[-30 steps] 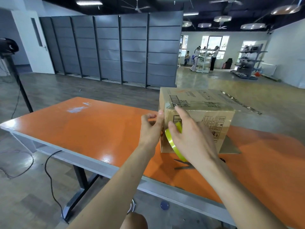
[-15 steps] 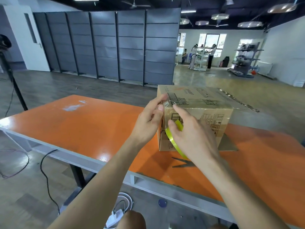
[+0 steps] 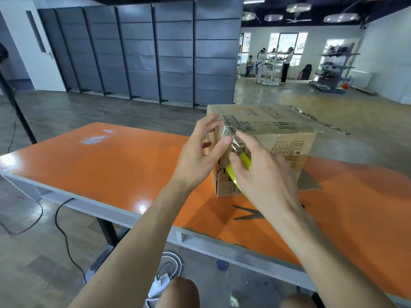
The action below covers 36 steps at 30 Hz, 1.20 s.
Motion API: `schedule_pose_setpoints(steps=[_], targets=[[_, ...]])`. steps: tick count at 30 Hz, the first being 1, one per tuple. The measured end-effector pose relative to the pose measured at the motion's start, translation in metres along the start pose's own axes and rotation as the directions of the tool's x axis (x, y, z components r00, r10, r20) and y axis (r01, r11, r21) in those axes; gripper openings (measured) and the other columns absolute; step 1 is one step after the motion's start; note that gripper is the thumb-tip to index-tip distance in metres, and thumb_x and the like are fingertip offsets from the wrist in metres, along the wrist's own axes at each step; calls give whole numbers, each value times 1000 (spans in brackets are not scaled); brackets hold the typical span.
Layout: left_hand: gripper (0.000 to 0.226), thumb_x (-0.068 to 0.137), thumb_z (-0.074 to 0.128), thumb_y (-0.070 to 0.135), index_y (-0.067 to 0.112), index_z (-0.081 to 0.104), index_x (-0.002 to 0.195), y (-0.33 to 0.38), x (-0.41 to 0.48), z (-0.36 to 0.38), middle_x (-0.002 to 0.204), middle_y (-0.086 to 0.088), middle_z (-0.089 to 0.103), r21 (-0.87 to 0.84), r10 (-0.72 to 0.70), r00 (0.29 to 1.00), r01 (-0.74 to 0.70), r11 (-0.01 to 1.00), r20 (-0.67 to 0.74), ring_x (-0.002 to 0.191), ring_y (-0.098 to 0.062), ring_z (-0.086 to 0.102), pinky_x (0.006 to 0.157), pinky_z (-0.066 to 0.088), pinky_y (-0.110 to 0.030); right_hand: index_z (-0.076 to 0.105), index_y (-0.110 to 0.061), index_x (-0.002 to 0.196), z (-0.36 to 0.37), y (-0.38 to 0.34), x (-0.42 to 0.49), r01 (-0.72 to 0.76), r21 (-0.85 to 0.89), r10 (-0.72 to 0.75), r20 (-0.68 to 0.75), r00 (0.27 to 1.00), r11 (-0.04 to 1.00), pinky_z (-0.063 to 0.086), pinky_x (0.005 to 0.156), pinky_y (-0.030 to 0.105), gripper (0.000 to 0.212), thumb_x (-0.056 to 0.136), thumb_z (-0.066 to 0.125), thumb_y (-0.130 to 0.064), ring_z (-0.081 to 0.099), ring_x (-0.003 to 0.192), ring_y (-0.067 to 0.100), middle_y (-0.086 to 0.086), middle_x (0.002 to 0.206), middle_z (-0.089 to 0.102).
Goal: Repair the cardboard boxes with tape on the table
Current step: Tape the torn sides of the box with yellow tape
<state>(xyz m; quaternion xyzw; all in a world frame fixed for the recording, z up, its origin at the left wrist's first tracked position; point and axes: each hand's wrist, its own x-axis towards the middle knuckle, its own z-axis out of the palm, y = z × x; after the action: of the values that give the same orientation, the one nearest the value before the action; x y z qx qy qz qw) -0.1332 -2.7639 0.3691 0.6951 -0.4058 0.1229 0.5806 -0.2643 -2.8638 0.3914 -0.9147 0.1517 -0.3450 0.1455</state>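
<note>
The left hand has climbed from the box's left side to its near top corner. Its fingers are now spread and its thumb lies on the clear tape strip. The cardboard box stands towards the far edge of the orange table, printed face up, long axis running left to right. The right hand grips the yellow tape roll against the box's front face, forefinger stretched up along the strip. Scissors lie just in front.
</note>
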Motion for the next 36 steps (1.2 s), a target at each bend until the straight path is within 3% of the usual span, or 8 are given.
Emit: schedule_pose_setpoints(steps=[6, 11, 13, 16, 21, 24, 28, 36], targets=[[41, 104, 56, 33, 28, 49, 145, 2, -2, 3, 142, 20, 54, -3, -27, 999, 28, 1000, 17, 132, 7, 46, 99, 42, -10, 39, -37, 148, -7, 10, -5, -73, 201, 67, 36, 997, 977, 48, 78, 37, 54, 97, 51, -50, 66, 95, 28, 2, 105, 73], [52, 107, 50, 32, 34, 32, 155, 11, -13, 3, 153, 26, 41, -184, -78, 992, 95, 978, 97, 144, 5, 34, 117, 34, -24, 44, -35, 139, -4, 15, -9, -35, 243, 29, 26, 999, 969, 52, 72, 39, 46, 97, 54, -52, 66, 75, 21, -1, 75, 67], [45, 105, 54, 36, 49, 36, 144, 18, -28, 9, 137, 40, 43, -138, -132, 991, 132, 982, 9, 138, 4, 42, 110, 42, -25, 46, -36, 137, -2, 19, -10, -19, 251, 13, 28, 1000, 968, 46, 61, 37, 44, 97, 54, -52, 57, 59, 13, -5, 59, 53], [25, 96, 61, 51, 39, 51, 115, 36, -60, 23, 107, 14, 57, -133, -385, 896, 363, 922, -222, 93, 1, 60, 82, 53, -27, 45, -36, 136, 0, 22, -9, -8, 240, -3, 44, 999, 971, 37, 57, 34, 43, 97, 54, -52, 47, 52, 11, -5, 51, 41], [36, 94, 65, 51, 21, 54, 110, 55, -70, 34, 96, 0, 68, -465, -689, 723, 595, 656, -46, 81, -16, 70, 81, 60, -44, 52, -34, 129, -12, 22, -17, -16, 327, 0, 48, 999, 945, 50, 75, 39, 27, 105, 40, -41, 66, 78, 20, -6, 78, 69], [37, 92, 70, 48, 20, 54, 111, 56, -66, 35, 106, -5, 67, -496, -710, 702, 596, 632, -61, 101, -27, 69, 93, 57, -54, 59, -32, 113, -16, 42, -17, -76, 177, 48, 158, 986, 981, 51, 80, 38, 24, 104, 43, -18, 65, 88, 20, -13, 84, 68], [39, 93, 72, 41, 18, 52, 116, 62, -64, 36, 113, -8, 68, -528, -709, 701, 573, 626, -80, 108, -33, 68, 92, 57, -58, 64, -33, 109, -22, 68, -20, -15, -183, 109, 516, 850, 983, 52, 82, 35, 40, 89, 50, -1, 62, 106, 20, -11, 109, 67], [36, 96, 69, 31, 9, 58, 122, 73, -63, 36, 121, -18, 69, -598, -724, 690, 583, 549, 9, 108, -40, 69, 87, 58, -61, 55, -30, 133, -34, 91, -24, 120, -321, 148, 694, 705, 939, 49, 93, 36, 39, 96, 58, -18, 58, 116, 23, -2, 128, 47]])
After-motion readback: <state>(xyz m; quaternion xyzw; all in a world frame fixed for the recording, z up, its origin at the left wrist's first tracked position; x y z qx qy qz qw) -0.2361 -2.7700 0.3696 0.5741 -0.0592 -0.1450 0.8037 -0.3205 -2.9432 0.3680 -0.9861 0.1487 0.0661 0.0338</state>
